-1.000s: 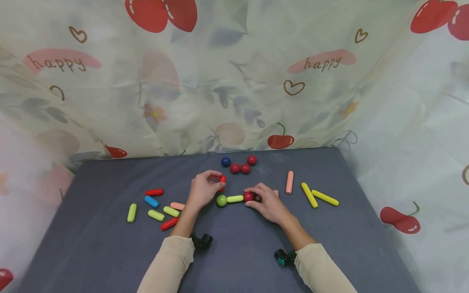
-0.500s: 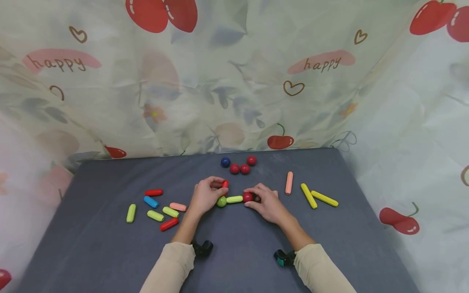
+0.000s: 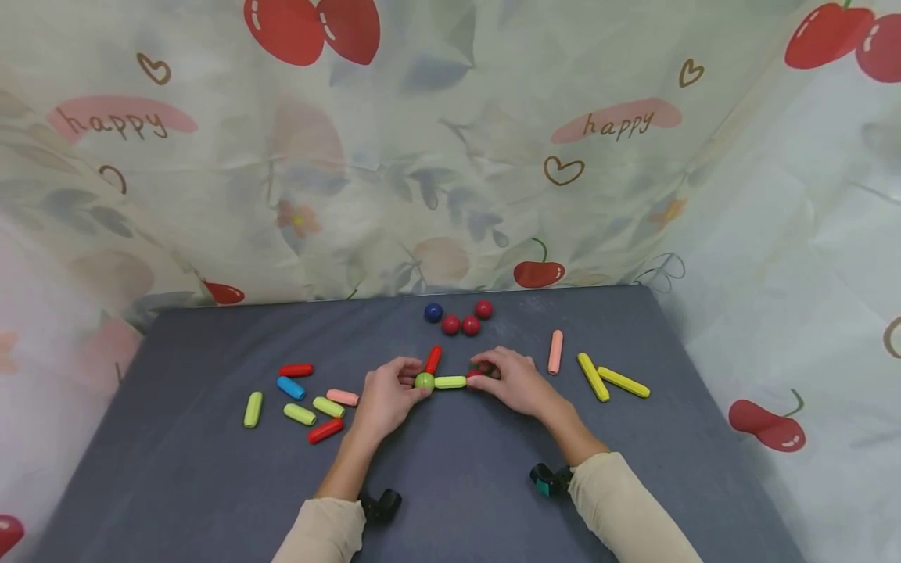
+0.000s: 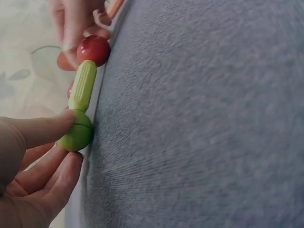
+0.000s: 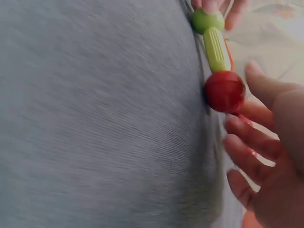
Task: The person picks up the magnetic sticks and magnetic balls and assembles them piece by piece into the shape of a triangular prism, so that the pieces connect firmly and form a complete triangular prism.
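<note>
A short chain lies on the grey table (image 3: 211, 485): a green ball (image 3: 425, 381), a lime stick (image 3: 450, 382) and a red ball (image 3: 475, 381). A red stick (image 3: 432, 359) slants away from the green ball towards the far side. My left hand (image 3: 411, 383) pinches the green ball (image 4: 76, 133) between thumb and fingers. My right hand (image 3: 487, 377) holds the red ball (image 5: 224, 91) at the other end, its fingers mostly hiding the ball in the head view. The lime stick (image 4: 83, 85) bridges both balls.
A blue ball (image 3: 433, 312) and three red balls (image 3: 471, 324) sit behind the chain. A pink stick (image 3: 555, 351) and two yellow sticks (image 3: 594, 375) lie to the right. Several coloured sticks (image 3: 300, 414) are scattered to the left. A printed cloth (image 3: 450, 156) hangs behind.
My left hand carried the red stick down to the green ball, left it joined there, and now pinches the ball. My right hand stayed on the red ball.
</note>
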The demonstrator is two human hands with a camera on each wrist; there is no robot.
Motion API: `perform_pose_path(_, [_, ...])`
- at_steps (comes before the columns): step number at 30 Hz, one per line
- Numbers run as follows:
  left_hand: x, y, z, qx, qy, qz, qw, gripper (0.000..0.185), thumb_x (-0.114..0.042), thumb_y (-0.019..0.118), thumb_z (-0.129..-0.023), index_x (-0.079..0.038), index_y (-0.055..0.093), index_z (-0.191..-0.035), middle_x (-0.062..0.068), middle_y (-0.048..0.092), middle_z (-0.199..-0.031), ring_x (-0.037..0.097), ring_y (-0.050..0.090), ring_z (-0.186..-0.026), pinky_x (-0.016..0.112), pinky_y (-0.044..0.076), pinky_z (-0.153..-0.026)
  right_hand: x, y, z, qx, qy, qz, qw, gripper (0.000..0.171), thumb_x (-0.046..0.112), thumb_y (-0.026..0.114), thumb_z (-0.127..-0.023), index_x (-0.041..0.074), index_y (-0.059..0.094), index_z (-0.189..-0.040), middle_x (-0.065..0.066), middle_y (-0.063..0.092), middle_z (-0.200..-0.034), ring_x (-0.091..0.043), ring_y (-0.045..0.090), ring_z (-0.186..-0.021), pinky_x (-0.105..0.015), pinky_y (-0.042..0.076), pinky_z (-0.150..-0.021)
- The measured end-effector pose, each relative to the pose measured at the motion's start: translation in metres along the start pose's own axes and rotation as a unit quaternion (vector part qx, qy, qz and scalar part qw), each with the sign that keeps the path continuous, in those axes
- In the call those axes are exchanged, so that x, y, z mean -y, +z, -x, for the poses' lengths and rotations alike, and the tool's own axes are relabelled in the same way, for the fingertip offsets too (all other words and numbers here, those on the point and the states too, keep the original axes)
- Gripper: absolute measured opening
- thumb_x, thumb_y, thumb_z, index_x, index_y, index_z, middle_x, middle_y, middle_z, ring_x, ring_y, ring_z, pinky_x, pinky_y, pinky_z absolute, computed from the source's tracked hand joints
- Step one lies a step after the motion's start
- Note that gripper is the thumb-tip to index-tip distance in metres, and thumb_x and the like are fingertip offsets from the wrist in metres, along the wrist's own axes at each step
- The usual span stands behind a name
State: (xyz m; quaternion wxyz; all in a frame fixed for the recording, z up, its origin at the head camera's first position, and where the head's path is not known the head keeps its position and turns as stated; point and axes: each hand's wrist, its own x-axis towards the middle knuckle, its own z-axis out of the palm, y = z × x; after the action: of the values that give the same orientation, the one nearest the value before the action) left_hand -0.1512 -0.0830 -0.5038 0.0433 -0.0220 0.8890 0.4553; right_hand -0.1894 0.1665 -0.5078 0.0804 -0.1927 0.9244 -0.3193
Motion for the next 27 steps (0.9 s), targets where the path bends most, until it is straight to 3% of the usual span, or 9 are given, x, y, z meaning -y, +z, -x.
perform_pose_path(5, [0.002,0.001,0.0,-0.01,0.001,0.005,0.9999,0.04,-0.015,0.086,-0.082,-0.013,0.073,-0.119,0.005,0.076,-0.112,0.016,0.074,-0.097,0.037,0.061,-0.086,-0.001,-0.009,-0.027,-0.045,-0.02,-0.019,0.999,0.05,0.033,0.071,-0.097,0.014,0.059,-0.142,-0.009,0.06,-0.128,-0.015,0.058,-0.088,-0.034,0.052,-0.084])
perform_pose_path(11, [0.002,0.008,-0.001,-0.007,0.012,0.0,0.9999,0.038,-0.014,0.084,-0.084,-0.015,0.073,-0.121,0.004,0.075,-0.11,0.014,0.072,-0.094,0.036,0.061,-0.086,-0.007,-0.01,-0.05,-0.042,-0.034,-0.007,0.999,0.059,0.023,0.072,-0.097,0.014,0.05,-0.151,-0.006,0.048,-0.152,-0.016,0.064,-0.087,-0.037,0.056,-0.088])
perform_pose_path(14, [0.002,0.01,-0.003,-0.004,0.015,0.0,0.9999,0.038,-0.015,0.084,-0.084,-0.016,0.073,-0.121,0.003,0.075,-0.11,0.014,0.071,-0.093,0.036,0.06,-0.086,-0.007,-0.006,-0.054,-0.049,-0.027,0.008,0.998,0.055,0.019,0.072,-0.097,0.013,0.053,-0.148,-0.008,0.051,-0.147,-0.016,0.062,-0.087,-0.037,0.055,-0.085])
perform_pose_path(21, [0.002,0.012,-0.002,-0.01,0.008,-0.001,0.9999,0.038,-0.019,0.088,-0.081,-0.015,0.074,-0.117,0.003,0.074,-0.108,0.015,0.069,-0.093,0.036,0.06,-0.086,-0.006,-0.001,-0.052,-0.071,0.02,0.008,0.997,0.038,0.018,0.072,-0.096,0.012,0.064,-0.133,-0.01,0.058,-0.117,-0.021,0.055,-0.09,-0.037,0.049,-0.084])
perform_pose_path(27, [0.004,0.013,0.0,-0.015,0.017,-0.001,0.9997,0.036,-0.014,0.087,-0.081,-0.015,0.075,-0.115,0.004,0.074,-0.11,0.016,0.071,-0.097,0.036,0.061,-0.086,-0.012,-0.003,-0.041,-0.068,0.053,-0.027,0.996,0.037,0.022,0.073,-0.095,0.01,0.063,-0.128,-0.009,0.064,-0.113,-0.021,0.06,-0.092,-0.041,0.053,-0.089])
